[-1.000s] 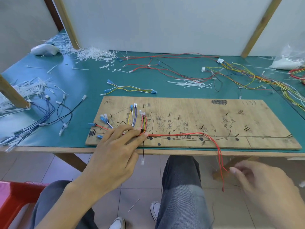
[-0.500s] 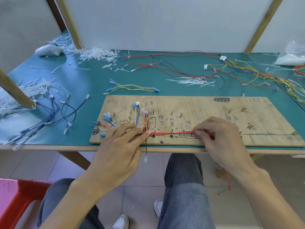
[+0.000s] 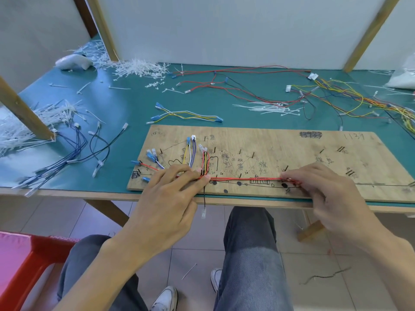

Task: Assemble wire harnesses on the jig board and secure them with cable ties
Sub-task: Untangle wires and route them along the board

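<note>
Red wires [image 3: 247,178] along jig board [image 3: 280,144] front edge

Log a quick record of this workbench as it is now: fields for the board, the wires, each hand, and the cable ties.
board: wooden jig board, flat on the green table, with pins and pen marks
wires: red wires stretched along the board's near edge; a black wire hangs off the front
left grip: left hand pinches the red wires where the coloured branches join
right grip: right hand pinches them further right
ties: loose white cable ties on the table behind the board
</note>
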